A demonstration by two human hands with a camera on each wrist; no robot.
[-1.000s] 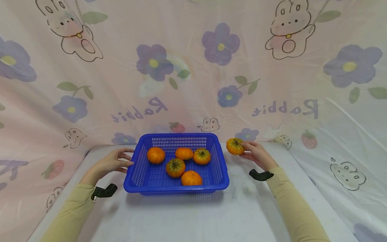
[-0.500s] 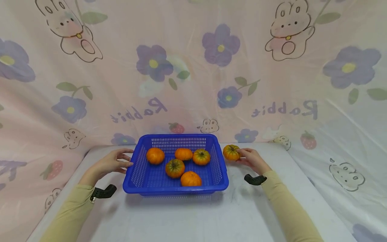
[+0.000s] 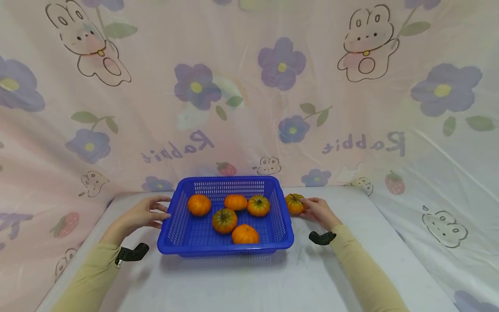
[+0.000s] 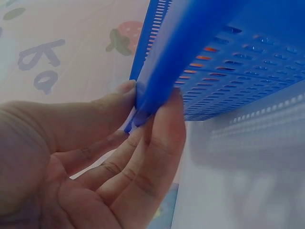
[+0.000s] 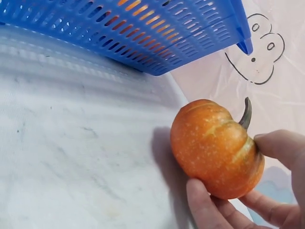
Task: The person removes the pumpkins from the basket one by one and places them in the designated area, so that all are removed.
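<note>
A blue plastic basket point(image 3: 226, 249) with slotted walls stands on the white table, several small orange pumpkins point(image 3: 225, 221) lying apart from each other inside it. My left hand point(image 3: 145, 213) holds its left rim; in the left wrist view the thumb presses one side of the rim point(image 4: 164, 71) and the fingers curl under the other. Just outside the basket's right wall, my right hand point(image 3: 319, 212) grips another small pumpkin point(image 3: 293, 203), with thumb near its stem and fingers around its lower side. In the right wrist view this pumpkin point(image 5: 209, 148) shows a curved dark stem and casts a shadow on the tabletop.
The white tabletop point(image 3: 226, 286) extends in front of the basket and to both sides. A pale curtain point(image 3: 241, 108) printed with rabbits and flowers hangs behind the table and along its sides. A dark camera mount point(image 3: 322, 238) sits on each wrist.
My right hand has carried its pumpkin left and down, close to the basket's right wall. The left hand stays at the left rim. The whole head view has shifted slightly.
</note>
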